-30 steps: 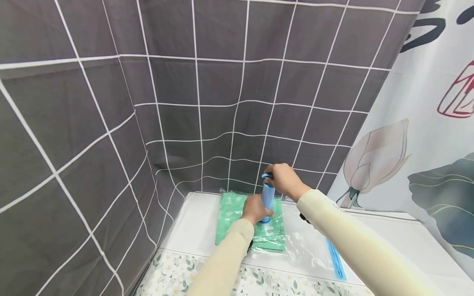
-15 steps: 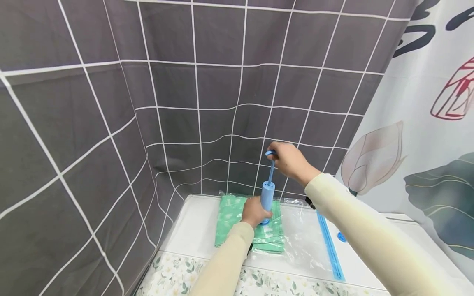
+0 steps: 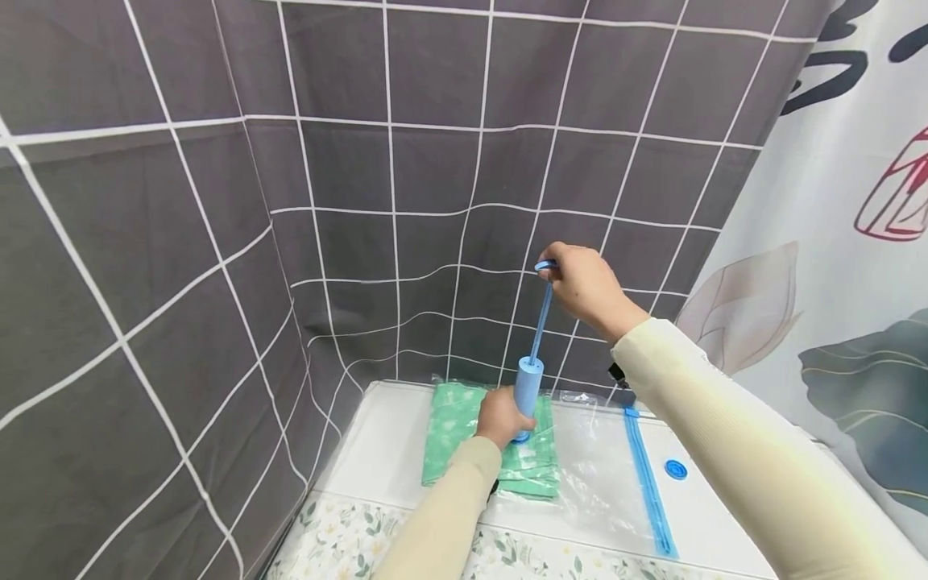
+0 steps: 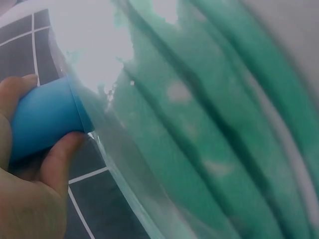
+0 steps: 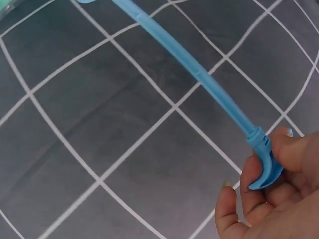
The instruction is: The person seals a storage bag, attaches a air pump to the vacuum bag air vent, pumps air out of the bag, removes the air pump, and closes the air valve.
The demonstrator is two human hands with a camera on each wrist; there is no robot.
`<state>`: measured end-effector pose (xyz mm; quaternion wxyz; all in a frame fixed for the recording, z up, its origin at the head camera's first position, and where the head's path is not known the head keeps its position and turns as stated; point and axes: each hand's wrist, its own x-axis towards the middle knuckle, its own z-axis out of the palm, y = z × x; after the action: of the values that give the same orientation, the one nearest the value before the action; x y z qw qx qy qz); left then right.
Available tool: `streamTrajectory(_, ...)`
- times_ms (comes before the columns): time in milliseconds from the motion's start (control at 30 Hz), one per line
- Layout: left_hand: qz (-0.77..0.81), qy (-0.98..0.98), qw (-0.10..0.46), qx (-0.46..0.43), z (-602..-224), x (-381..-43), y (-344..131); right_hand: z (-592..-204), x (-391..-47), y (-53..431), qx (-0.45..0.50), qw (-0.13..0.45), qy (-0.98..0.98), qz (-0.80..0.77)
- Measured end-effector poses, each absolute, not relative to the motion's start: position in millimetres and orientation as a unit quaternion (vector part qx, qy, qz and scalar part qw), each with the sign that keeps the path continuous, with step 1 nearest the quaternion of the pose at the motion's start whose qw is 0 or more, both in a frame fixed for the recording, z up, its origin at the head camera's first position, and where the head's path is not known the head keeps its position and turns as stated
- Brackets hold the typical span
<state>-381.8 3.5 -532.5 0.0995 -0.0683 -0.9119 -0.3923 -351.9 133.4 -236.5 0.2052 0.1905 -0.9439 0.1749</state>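
Observation:
A blue hand pump (image 3: pixel 528 385) stands nearly upright on a clear vacuum storage bag (image 3: pixel 590 451) with folded green cloth (image 3: pixel 453 419) inside. My left hand (image 3: pixel 500 416) grips the pump's barrel low down, fingers and thumb around it; the left wrist view shows the barrel (image 4: pixel 47 117) against the plastic. High above, my right hand (image 3: pixel 583 282) holds the pump's handle (image 3: pixel 547 265), with a long stretch of rod (image 3: pixel 540 324) drawn out of the barrel. In the right wrist view the curved handle (image 5: pixel 269 167) sits between thumb and fingers.
The bag's blue zip strip (image 3: pixel 648 483) runs along its right end. Beyond it a round blue valve cap (image 3: pixel 676 470) lies on the white tabletop (image 3: pixel 384 435). A dark grid-patterned curtain (image 3: pixel 362 242) hangs close behind, and a floral cloth (image 3: pixel 348 524) covers the front edge.
My right hand has risen and shifted slightly right, pulling the pump's rod far out of the barrel. My left hand stays around the barrel. The blue cap has come into sight.

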Motion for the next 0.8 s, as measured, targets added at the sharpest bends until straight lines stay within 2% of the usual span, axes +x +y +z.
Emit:
streamTrajectory(300, -0.367, -0.919, 0.114, -0.090, -526.9, -394.2, -0.4, -248.2, -356.9, 129.5, 0.197, 0.206, -0.945, 0.161)
streamTrajectory(533, -0.369, -0.917, 0.120, -0.092, -571.3, -424.0, 2.7, -315.5, -361.3, 127.4, 0.200, 0.165, -0.954, 0.152)
streamTrajectory(667, -0.358, -0.921, 0.118, -0.098, -581.7, -426.7, 4.7, -352.4, -361.1, 128.9, 0.199, 0.162, -0.956, 0.143)
streamTrajectory(800, -0.346, -0.927, 0.113, -0.095, -589.2, -432.3, 7.7, -372.6, -360.6, 130.0, 0.199, 0.165, -0.954, 0.150)
